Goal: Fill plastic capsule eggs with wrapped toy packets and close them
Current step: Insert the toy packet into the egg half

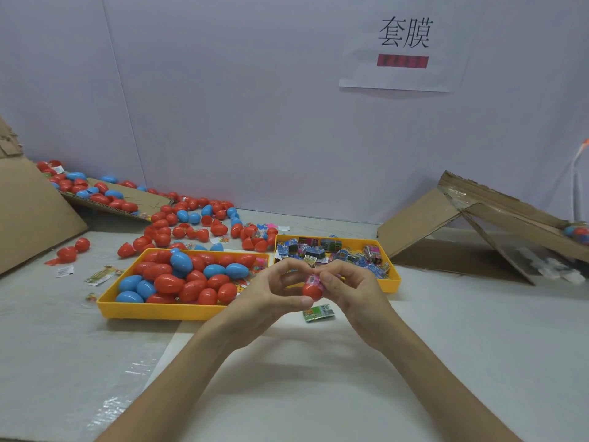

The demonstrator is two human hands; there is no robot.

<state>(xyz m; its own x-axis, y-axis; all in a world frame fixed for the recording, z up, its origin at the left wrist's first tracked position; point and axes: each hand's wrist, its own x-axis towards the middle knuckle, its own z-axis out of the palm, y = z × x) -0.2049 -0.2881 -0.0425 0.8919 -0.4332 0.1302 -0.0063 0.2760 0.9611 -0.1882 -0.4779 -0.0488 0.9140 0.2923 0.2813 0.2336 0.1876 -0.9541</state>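
While both hands hold a red plastic capsule egg half above the worktop, left hand curls round its shell | right hand pinches a pink wrapped toy packet at its open top | long axis roughly upright, mouth up | right hand nearer packet, so push likely runs down that axis

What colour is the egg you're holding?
Red; the egg shows best in the head view.
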